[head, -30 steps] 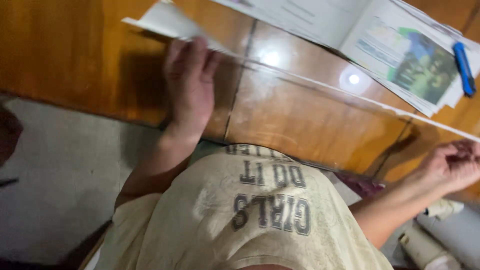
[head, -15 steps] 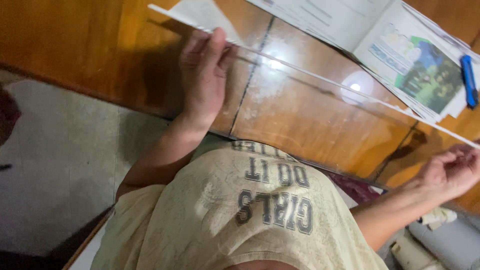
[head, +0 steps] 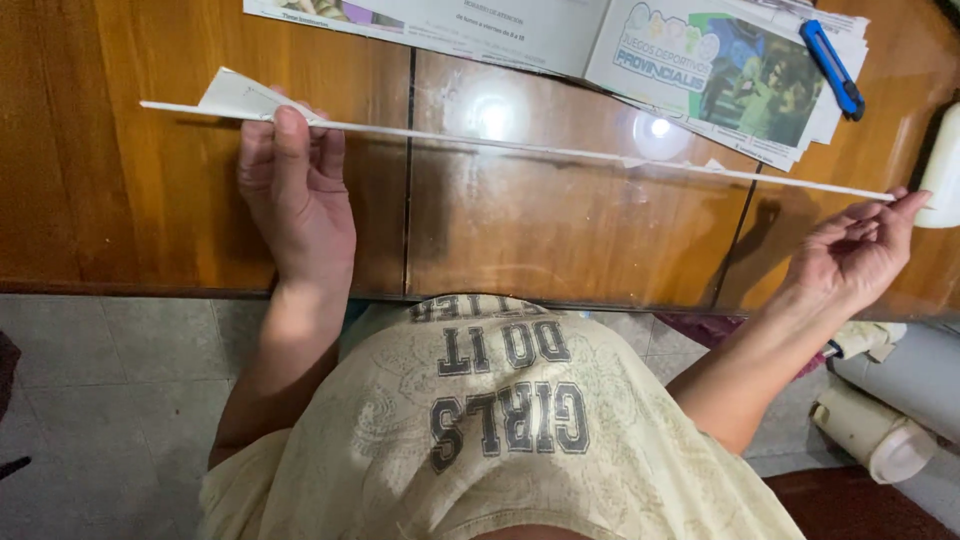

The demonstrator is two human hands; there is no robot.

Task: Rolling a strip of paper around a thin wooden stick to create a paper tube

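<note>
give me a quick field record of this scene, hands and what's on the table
left hand: fingers press one end of a long thin rolled paper stick, by its loose flap
right hand: fingertips pinch the stick's other end
stick: lies almost level across the table, slanting slightly down to the right
table: glossy brown wood with dark seams
beyond the stick: printed papers with a blue utility knife on top
below the table's edge: grey tiled floor
</note>
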